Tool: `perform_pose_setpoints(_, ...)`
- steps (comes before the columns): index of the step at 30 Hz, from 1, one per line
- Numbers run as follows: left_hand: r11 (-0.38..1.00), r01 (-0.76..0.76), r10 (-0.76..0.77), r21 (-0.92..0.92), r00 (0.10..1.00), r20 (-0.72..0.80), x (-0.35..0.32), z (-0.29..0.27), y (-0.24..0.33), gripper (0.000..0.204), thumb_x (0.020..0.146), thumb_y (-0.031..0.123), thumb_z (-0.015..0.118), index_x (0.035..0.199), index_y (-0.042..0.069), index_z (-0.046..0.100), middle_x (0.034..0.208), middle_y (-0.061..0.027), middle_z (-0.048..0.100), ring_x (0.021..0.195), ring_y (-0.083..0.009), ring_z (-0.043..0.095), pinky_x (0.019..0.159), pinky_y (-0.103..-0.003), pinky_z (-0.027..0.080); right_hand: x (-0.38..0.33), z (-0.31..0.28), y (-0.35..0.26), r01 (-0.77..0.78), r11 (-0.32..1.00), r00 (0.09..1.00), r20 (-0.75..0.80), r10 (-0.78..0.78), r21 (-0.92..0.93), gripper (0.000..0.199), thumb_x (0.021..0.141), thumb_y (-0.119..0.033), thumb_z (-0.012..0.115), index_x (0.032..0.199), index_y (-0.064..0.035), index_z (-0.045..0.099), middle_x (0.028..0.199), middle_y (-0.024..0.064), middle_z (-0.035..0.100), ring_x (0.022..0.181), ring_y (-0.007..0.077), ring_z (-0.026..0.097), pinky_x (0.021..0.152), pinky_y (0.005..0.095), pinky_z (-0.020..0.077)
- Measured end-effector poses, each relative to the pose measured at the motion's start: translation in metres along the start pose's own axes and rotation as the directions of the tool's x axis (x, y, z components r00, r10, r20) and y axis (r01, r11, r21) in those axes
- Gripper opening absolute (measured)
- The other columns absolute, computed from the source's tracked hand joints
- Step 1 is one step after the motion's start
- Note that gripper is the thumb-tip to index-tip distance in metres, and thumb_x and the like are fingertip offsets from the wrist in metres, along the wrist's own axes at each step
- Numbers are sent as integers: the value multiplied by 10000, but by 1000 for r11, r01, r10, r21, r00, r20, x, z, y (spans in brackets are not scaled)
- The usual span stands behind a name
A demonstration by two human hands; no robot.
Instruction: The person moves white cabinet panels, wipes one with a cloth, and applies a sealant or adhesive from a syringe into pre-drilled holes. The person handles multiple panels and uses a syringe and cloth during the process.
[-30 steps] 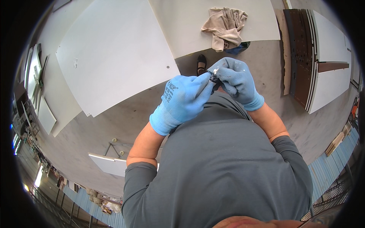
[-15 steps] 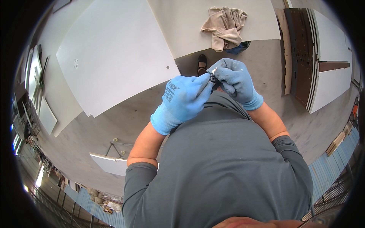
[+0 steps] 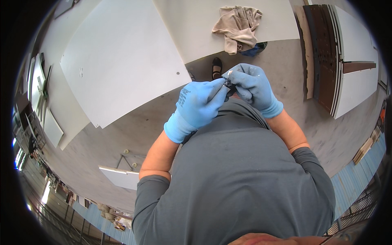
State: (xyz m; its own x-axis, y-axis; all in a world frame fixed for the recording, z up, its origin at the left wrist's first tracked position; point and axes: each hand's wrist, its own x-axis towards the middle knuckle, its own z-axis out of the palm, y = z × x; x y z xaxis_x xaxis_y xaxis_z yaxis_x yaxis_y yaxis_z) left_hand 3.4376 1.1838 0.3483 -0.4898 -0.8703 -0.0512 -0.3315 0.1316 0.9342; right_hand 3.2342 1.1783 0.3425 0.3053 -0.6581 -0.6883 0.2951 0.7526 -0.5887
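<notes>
My hands meet in front of my body, both in light blue work gloves. My left hand (image 3: pixel 201 102) is closed, its thumb and forefinger pinching a small black ribbed piece (image 3: pixel 228 82). From the other side my right hand (image 3: pixel 250 85) is closed at the same piece, with a bit of something whitish (image 3: pixel 230 73) showing at its fingertips. The gloves cover most of the piece, so I cannot tell its exact kind. Beyond my hands lies a large white panel (image 3: pixel 126 65) with a small round hole near its right corner.
A crumpled beige cloth (image 3: pixel 239 27) lies on a pale surface ahead, with a dark blue item (image 3: pixel 255 50) below its edge. Stacked white and brown panels (image 3: pixel 326 61) stand at the right. A wheeled metal frame (image 3: pixel 126 159) is on the grey floor at left.
Both hands keep their grip on the small black piece, with only slight finger movement. The whole view has shifted a little.
</notes>
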Motion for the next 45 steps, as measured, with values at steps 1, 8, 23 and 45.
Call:
perform_pose_setpoints(1, 987, 133, -131, -90, 991, 28, 0, 0, 2, 150, 993, 105, 613, 1051, 16, 718, 749, -118, 711, 577, -241, 657, 558, -352, 508, 0, -1, 0, -10, 1000, 1000, -17, 9, -18, 251, 974, -208, 692, 927, 39, 678, 656, 43, 635, 457, 32, 423, 435, 216, 318)
perform_pose_setpoints(8, 868, 394, -395, -302, 917, 60, 0, 5, 9, 238, 1013, 116, 608, 1139, -18, 760, 800, -76, 776, 600, -95, 679, 580, -254, 546, -1, -10, -1, 35, 994, 999, 16, -34, -106, 310, 1037, -205, 606, 1097, 87, 691, 666, 69, 651, 480, 85, 518, 520, 241, 472)
perform_pose_setpoints(23, 999, 52, -53, 14, 997, 64, 2, 9, -1, 143, 971, 72, 648, 1076, -1, 713, 746, -124, 720, 578, -271, 673, 554, -350, 515, -4, -11, 7, 108, 992, 994, 3, -108, -68, 251, 995, -177, 655, 1001, 69, 705, 698, 42, 657, 462, 32, 451, 469, 225, 377)
perform_pose_setpoints(45, 831, 459, -429, -316, 889, 164, -6, 9, 8, 275, 989, 104, 629, 1206, -22, 740, 820, -67, 773, 597, -76, 667, 587, -246, 532, -3, -33, -1, 25, 961, 979, -190, -79, -274, 319, 1031, -252, 607, 1032, 56, 693, 714, 57, 663, 459, 69, 492, 526, 235, 447)
